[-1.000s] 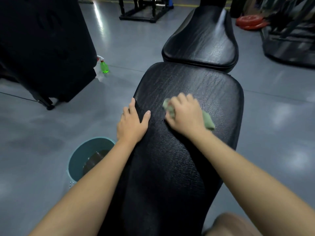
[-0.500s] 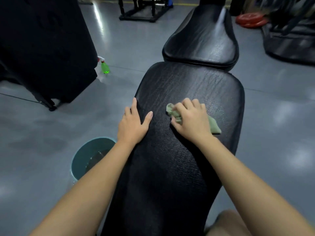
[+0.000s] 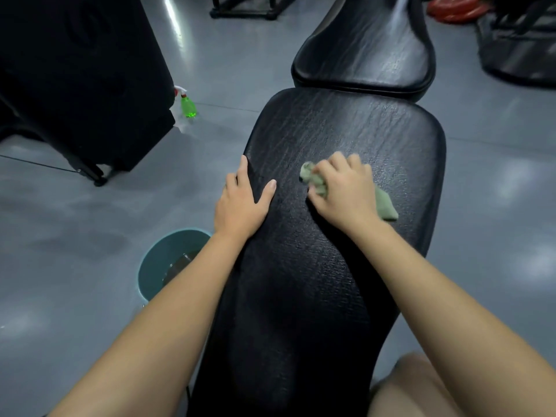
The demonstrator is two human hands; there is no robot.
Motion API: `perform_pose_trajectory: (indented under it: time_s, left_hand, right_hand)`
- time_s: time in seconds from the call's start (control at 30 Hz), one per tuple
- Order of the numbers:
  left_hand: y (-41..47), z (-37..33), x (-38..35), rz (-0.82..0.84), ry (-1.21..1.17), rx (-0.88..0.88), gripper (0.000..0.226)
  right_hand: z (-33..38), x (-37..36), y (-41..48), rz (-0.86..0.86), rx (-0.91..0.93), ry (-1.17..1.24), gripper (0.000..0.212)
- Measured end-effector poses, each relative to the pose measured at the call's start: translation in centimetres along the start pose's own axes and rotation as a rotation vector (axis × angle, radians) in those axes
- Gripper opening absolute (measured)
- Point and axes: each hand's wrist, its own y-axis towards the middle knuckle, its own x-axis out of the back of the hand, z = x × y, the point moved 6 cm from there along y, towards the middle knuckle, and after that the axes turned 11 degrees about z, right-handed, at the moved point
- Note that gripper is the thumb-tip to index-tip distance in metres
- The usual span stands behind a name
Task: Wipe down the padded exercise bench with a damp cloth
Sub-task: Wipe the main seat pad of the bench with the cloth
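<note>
The right hand's fingers (image 3: 336,164) are curled together over a crumpled pale green cloth (image 3: 387,206), bunching it against the pad. One wad of the fabric pokes out past the knuckles on the left, and a flat corner trails out from under the heel of the right hand (image 3: 343,195). The cloth lies on the wide black textured vinyl bench pad (image 3: 346,127), roughly at its middle and a little towards its right side.

The left hand (image 3: 240,203) rests flat on the pad's left edge. Its fingers are straight and close together, draped over the rim, and the thumb is spread apart onto the top surface. It holds nothing. Both bare forearms reach in from the bottom of the view, and a bare knee (image 3: 421,386) shows at the lower right, beside the pad.

Beyond the wide pad, just past a narrow gap, sits a second, narrower black glossy padded section (image 3: 367,46).

On the grey smooth floor (image 3: 75,221) left of the bench stands a round teal bucket (image 3: 149,263) with dark water inside, partly hidden by the left forearm. Farther off, a green translucent spray bottle with a white trigger (image 3: 188,106) stands beside a large black machine housing (image 3: 78,73). Red weight plates (image 3: 451,9) lie at the top right.
</note>
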Motion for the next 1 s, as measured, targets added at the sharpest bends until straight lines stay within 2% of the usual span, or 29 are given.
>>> perform_pose_trajectory:
  time_s: [0.17, 0.27, 0.33, 0.43, 0.5, 0.6, 0.73, 0.8, 0.9, 1.0]
  left_hand:
    - [0.1, 0.1, -0.1, -0.006, 0.035, -0.011, 0.086]
    - [0.1, 0.1, -0.1, -0.014, 0.033, -0.021, 0.086]
    - [0.1, 0.1, -0.1, -0.012, 0.038, -0.019, 0.085]
    - [-0.1, -0.1, -0.1, -0.007, 0.049, -0.015, 0.085]
    - [-0.2, -0.1, 0.0, -0.009, 0.048, -0.005, 0.084]
    - [-0.1, 0.0, 0.0, -0.008, 0.031, -0.002, 0.084]
    - [0.1, 0.1, -0.2, -0.014, 0.014, 0.001, 0.081]
    - [0.2, 0.2, -0.2, -0.022, 0.015, 0.003, 0.08]
    - [0.2, 0.3, -0.3, -0.031, 0.015, -0.001, 0.08]
    - [0.0, 0.3, -0.2, -0.026, 0.019, 0.004, 0.08]
  right_hand:
    - [5.6, -1.4, -10.3, 0.104, 0.315, 0.073, 0.022]
    - [5.4, -1.7, -9.1, 0.132, 0.394, 0.054, 0.023]
    - [3.3, -1.4, -5.5, 0.069, 0.292, 0.03, 0.023]
    - [-1.3, -0.4, -0.7, -0.01, -0.046, 0.096, 0.024]
    - [-1.3, -0.3, -0.4, -0.034, -0.131, 0.091, 0.024]
    - [1.3, -0.2, -4.1, -0.049, -0.085, 0.11, 0.027]
    - [4.7, -0.4, -10.7, 0.015, 0.15, 0.213, 0.025]
    - [4.9, -0.6, -10.9, 0.025, 0.208, 0.23, 0.025]
    - [3.5, -0.7, -6.8, -0.014, 0.162, 0.185, 0.032]
    - [0.8, -0.3, -2.4, -0.066, -0.058, 0.231, 0.038]
